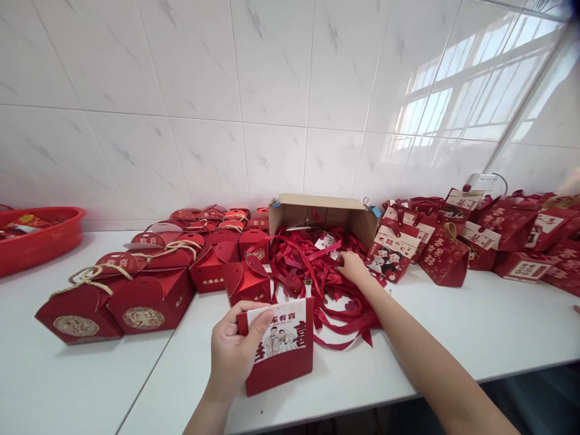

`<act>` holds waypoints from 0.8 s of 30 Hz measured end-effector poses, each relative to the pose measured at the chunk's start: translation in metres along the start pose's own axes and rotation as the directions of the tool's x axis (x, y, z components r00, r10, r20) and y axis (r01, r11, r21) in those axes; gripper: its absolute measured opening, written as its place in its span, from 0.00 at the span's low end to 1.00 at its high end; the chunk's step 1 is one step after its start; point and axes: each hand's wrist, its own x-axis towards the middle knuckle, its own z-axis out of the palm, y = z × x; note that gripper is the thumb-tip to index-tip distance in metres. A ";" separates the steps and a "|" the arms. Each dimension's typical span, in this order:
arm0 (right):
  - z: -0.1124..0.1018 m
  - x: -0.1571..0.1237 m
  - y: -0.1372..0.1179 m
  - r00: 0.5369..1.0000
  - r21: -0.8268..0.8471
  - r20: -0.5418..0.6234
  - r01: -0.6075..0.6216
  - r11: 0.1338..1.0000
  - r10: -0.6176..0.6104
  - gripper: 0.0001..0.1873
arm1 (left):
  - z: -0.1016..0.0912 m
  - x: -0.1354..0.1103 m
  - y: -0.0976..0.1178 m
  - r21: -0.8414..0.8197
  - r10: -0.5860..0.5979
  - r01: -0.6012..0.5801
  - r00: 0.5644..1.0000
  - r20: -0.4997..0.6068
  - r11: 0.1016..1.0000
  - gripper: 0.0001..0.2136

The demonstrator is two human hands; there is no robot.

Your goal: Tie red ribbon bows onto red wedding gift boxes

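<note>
My left hand [233,347] is closed around the upper left edge of a red gift box [290,370], thumb in front. A cartoon couple and Chinese characters are printed on the box's white panel. Over at the pile of red ribbons [299,257], my right hand [356,267] reaches in with its fingers curled on a ribbon; the fingertips are partly hidden. The ribbons spill onto the table out of a cardboard box [324,202] lying on its side. Just behind the held gift box stands another red box [248,283].
Red boxes [151,302], some with rope handles, stand in rows at left. More red gift boxes [446,257] crowd the right side. A red basin [40,238] with wrapped items sits far left. Behind the white table [81,386] rises a tiled wall [281,72].
</note>
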 end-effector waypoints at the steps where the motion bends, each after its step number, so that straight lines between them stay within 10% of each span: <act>1: 0.001 -0.001 0.000 1.000 0.011 -0.008 0.005 1.000 -0.005 0.17 | 0.001 -0.001 0.001 -0.001 0.000 0.000 1.000 -0.017 1.000 0.12; 7: -0.007 -0.012 -0.004 0.981 0.129 -0.189 0.068 0.989 -0.042 0.08 | -0.002 0.001 -0.002 0.023 -0.005 0.004 1.000 0.022 1.000 0.13; 15: -0.065 -0.065 -0.021 0.811 0.397 -0.583 0.228 0.889 0.052 0.12 | -0.007 0.008 -0.008 0.048 0.032 -0.035 0.998 0.052 0.998 0.15; 19: -0.089 -0.122 -0.045 0.794 0.728 -0.586 0.427 0.537 0.163 0.17 | -0.005 -0.012 0.007 0.106 0.086 -0.087 0.996 0.009 0.991 0.14; 24: -0.091 -0.178 -0.068 0.842 0.790 -0.520 0.537 0.294 -0.140 0.05 | -0.008 -0.063 0.040 0.029 0.162 -0.164 0.985 0.067 0.986 0.14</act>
